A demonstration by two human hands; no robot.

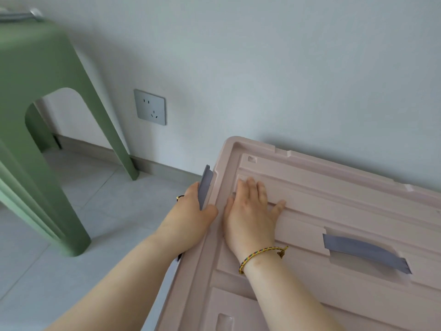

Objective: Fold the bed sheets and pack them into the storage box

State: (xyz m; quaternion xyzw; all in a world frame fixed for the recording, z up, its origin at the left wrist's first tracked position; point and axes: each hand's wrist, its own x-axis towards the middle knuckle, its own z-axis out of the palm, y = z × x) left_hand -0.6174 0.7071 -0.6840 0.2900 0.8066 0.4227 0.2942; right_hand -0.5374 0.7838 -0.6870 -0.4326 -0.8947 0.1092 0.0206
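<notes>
Two hands at lid (334, 211) edge: left hand (191, 212) round latch (204, 185), right hand (250, 213) flat, fingers (251, 187) straight.

head view | faces forward and down | close above lid (334, 211)

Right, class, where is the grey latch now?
In the head view, the grey latch sits on the left edge of the pink lid, held by the left hand, right of the green stool.

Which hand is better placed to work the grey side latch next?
Left. The left hand grips the grey side latch; the right hand lies flat on the lid.
</notes>
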